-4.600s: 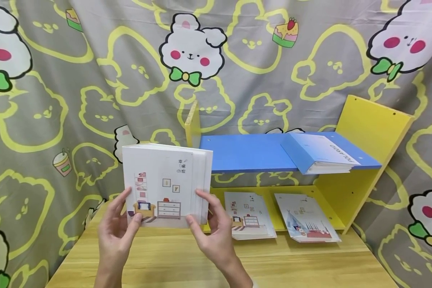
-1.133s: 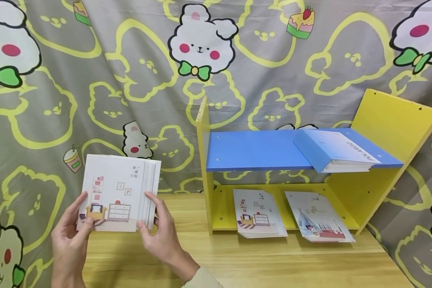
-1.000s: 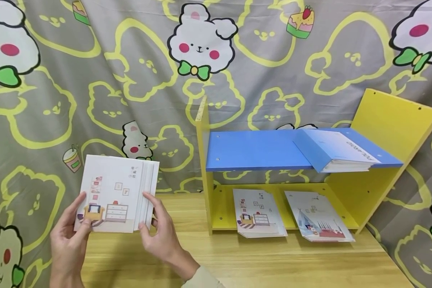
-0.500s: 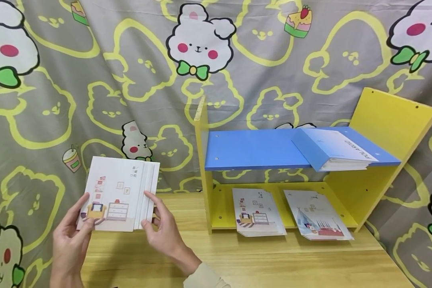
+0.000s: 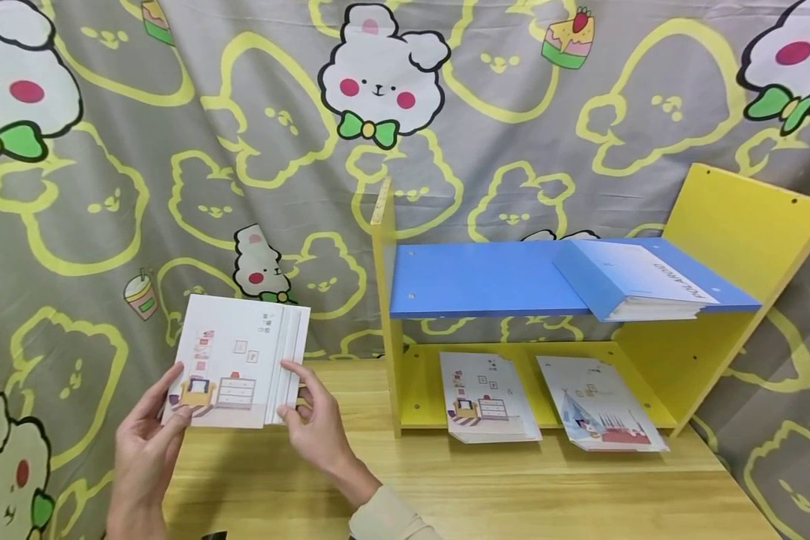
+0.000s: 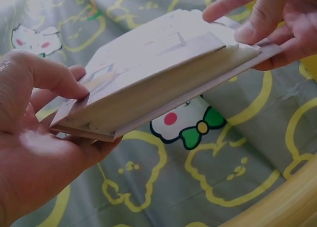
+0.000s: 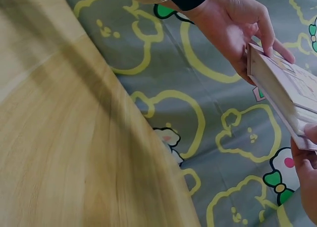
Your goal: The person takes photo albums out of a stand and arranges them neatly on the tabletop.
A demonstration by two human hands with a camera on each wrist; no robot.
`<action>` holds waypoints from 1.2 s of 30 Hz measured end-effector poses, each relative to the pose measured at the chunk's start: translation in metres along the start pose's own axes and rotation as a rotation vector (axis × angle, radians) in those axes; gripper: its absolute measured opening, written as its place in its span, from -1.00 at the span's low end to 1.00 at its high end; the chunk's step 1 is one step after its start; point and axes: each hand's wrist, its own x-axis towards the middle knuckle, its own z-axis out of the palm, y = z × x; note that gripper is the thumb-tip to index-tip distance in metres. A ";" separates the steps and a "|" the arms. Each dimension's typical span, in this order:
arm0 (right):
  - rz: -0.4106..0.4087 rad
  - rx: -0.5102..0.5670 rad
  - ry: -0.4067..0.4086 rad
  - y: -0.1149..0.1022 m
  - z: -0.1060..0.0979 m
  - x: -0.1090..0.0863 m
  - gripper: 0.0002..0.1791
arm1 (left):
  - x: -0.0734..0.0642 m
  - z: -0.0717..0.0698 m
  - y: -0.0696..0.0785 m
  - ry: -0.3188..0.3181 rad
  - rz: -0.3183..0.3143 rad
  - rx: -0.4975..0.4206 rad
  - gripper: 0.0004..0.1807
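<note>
A square white hardcover photo album point(image 5: 226, 360), with an armchair and a chest of drawers drawn on its cover, is held up left of the shelf, above the table. My left hand point(image 5: 150, 439) grips its lower left corner, thumb on the cover and fingers behind. With thumb and fingers my right hand point(image 5: 320, 427) pinches the right edge, at the spine side. The left wrist view shows the thick page block of the album point(image 6: 153, 93) between its covers. In the right wrist view, the near hand point(image 7: 307, 172) is only partly visible.
A yellow-and-blue shelf point(image 5: 486, 277) stands on the wooden table point(image 5: 513, 495). On its blue board lies a blue binder point(image 5: 637, 281) marked POLAROID. Two albums, one with furniture point(image 5: 489, 397) and one with a tent point(image 5: 601, 405), jut from the bottom. A patterned curtain point(image 5: 263, 180) hangs behind.
From in front of the shelf's left end, both hands have carried the album leftward, and the view has shifted. Over the last second, album and hands drift slightly right, grip unchanged.
</note>
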 end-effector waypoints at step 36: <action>0.311 0.118 0.221 0.024 0.000 0.005 -0.56 | -0.002 -0.010 -0.033 0.134 -0.153 0.140 -0.38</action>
